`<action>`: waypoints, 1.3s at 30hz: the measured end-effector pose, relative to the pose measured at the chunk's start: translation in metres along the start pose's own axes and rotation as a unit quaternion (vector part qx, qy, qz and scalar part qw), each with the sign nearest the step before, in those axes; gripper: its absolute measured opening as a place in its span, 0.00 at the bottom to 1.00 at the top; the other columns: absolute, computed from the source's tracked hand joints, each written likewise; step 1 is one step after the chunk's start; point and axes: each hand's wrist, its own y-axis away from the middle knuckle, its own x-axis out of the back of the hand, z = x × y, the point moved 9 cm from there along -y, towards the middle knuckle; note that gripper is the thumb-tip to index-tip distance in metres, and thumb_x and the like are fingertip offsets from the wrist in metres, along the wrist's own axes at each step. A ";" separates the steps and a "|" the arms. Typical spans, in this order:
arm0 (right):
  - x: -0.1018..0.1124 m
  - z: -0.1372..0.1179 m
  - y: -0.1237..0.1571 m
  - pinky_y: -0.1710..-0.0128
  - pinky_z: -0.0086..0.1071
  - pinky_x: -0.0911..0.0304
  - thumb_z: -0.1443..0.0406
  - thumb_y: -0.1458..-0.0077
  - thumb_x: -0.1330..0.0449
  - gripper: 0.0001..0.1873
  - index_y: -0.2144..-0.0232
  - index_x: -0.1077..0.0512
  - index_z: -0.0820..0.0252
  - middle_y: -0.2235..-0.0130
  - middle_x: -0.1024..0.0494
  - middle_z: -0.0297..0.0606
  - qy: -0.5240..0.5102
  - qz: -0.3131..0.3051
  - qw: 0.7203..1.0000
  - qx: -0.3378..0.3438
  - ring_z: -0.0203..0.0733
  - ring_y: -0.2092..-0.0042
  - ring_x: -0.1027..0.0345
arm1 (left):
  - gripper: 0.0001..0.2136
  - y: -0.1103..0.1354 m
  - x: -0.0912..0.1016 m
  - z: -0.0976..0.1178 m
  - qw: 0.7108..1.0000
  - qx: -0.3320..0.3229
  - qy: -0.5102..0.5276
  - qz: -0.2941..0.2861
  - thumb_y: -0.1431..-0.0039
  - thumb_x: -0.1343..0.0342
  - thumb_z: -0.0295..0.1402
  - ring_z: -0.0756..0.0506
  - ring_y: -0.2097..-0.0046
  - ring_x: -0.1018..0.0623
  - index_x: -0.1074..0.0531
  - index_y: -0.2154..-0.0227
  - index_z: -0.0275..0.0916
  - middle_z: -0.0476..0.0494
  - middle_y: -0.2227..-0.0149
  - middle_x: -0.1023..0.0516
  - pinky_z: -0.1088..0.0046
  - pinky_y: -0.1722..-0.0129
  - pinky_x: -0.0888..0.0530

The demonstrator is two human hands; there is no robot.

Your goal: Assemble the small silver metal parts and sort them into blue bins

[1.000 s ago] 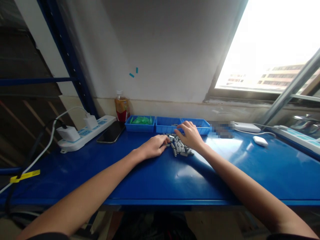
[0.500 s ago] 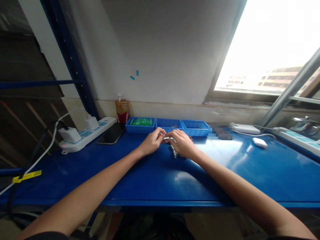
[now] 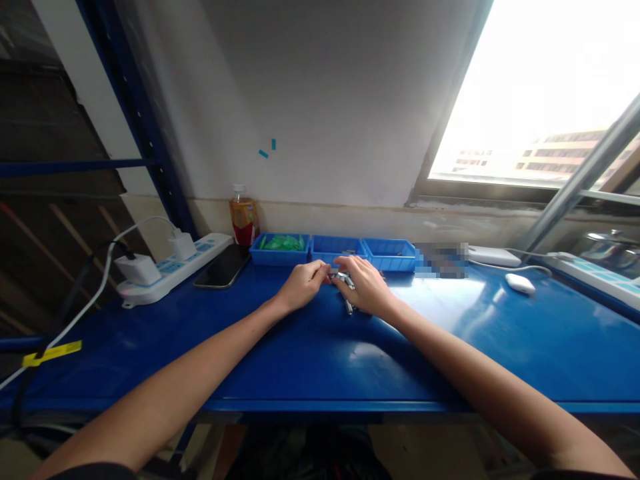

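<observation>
My left hand (image 3: 301, 285) and my right hand (image 3: 365, 287) meet fingertip to fingertip over a heap of small grey metal pieces (image 3: 347, 303) on the blue table (image 3: 320, 360). Both hands are curled in a pinch around a small grey piece (image 3: 338, 275) held between them. Most of the heap is hidden under my right hand. Just behind the hands stand three blue trays: the left tray (image 3: 281, 247) holds green parts, the middle tray (image 3: 336, 247) and the right tray (image 3: 391, 253) hold a few small pieces.
A black phone (image 3: 223, 266) lies left of the trays, beside a white power strip (image 3: 170, 267) with chargers and cables. A drink bottle (image 3: 243, 216) stands by the wall. At the right lie a white mouse (image 3: 520, 283) and a second power strip (image 3: 595, 279).
My right hand drew back from the trays onto the heap and my left hand rose to meet it. Both now pinch one small piece together; in the last half second they barely moved.
</observation>
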 end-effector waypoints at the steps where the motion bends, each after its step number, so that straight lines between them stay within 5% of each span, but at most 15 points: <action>1: 0.000 -0.002 0.000 0.58 0.38 0.40 0.62 0.41 0.47 0.12 0.55 0.35 0.58 0.61 0.27 0.42 0.000 -0.005 1.000 0.008 0.46 0.58 0.35 | 0.20 0.000 -0.001 0.000 1.000 -0.002 -0.003 -0.007 0.36 0.60 0.44 0.46 0.68 0.25 0.30 0.72 0.36 0.46 0.72 0.23 0.74 0.66 0.31; 7: 0.009 0.005 -0.004 0.59 0.37 0.40 0.61 0.39 0.49 0.09 0.62 0.30 0.57 0.63 0.28 0.41 0.011 0.012 1.000 0.018 0.45 0.59 0.36 | 0.21 -0.002 -0.007 -0.004 0.997 -0.034 -0.065 -0.030 0.34 0.64 0.41 0.45 0.63 0.24 0.27 0.67 0.36 0.44 0.67 0.23 0.72 0.60 0.30; 12: 0.020 0.061 -0.007 0.60 0.40 0.41 0.57 0.39 0.49 0.14 0.67 0.28 0.58 0.65 0.29 0.43 0.084 0.103 0.985 -0.114 0.48 0.60 0.37 | 0.14 -0.006 -0.016 -0.015 0.971 -0.034 -0.234 -0.043 0.37 0.55 0.34 0.42 0.51 0.27 0.30 0.52 0.41 0.41 0.49 0.30 0.69 0.51 0.32; 16: 0.018 0.087 -0.004 0.63 0.41 0.42 0.55 0.41 0.48 0.15 0.64 0.28 0.58 0.64 0.29 0.44 0.139 0.125 0.970 -0.155 0.50 0.60 0.38 | 0.11 -0.008 -0.021 -0.016 0.950 -0.015 -0.304 -0.064 0.40 0.51 0.34 0.40 0.55 0.27 0.27 0.58 0.39 0.38 0.57 0.26 0.67 0.56 0.30; 22: 0.020 0.066 0.000 0.63 0.39 0.43 0.64 0.43 0.47 0.06 0.68 0.30 0.56 0.64 0.29 0.42 0.131 0.112 0.977 -0.126 0.49 0.59 0.39 | 0.04 -0.005 -0.009 -0.022 0.955 0.010 -0.293 -0.037 0.45 0.48 0.29 0.42 0.62 0.26 0.32 0.66 0.40 0.42 0.66 0.25 0.69 0.63 0.30; 32: 0.016 0.014 0.000 0.61 0.38 0.45 0.67 0.47 0.45 0.03 0.71 0.31 0.56 0.66 0.29 0.38 0.106 0.042 0.992 -0.051 0.46 0.60 0.38 | 0.05 -0.004 -0.004 -0.009 0.998 -0.011 -0.056 0.014 0.42 0.52 0.31 0.47 0.66 0.25 0.33 0.65 0.38 0.45 0.67 0.24 0.73 0.67 0.30; 39: -0.006 0.004 0.001 0.59 0.36 0.42 0.60 0.45 0.41 0.13 0.57 0.33 0.55 0.61 0.27 0.38 0.032 -0.038 0.999 -0.011 0.45 0.58 0.35 | 0.08 -0.004 0.001 -0.018 0.998 0.028 0.030 0.051 0.41 0.52 0.33 0.48 0.68 0.26 0.31 0.65 0.36 0.46 0.69 0.25 0.74 0.68 0.31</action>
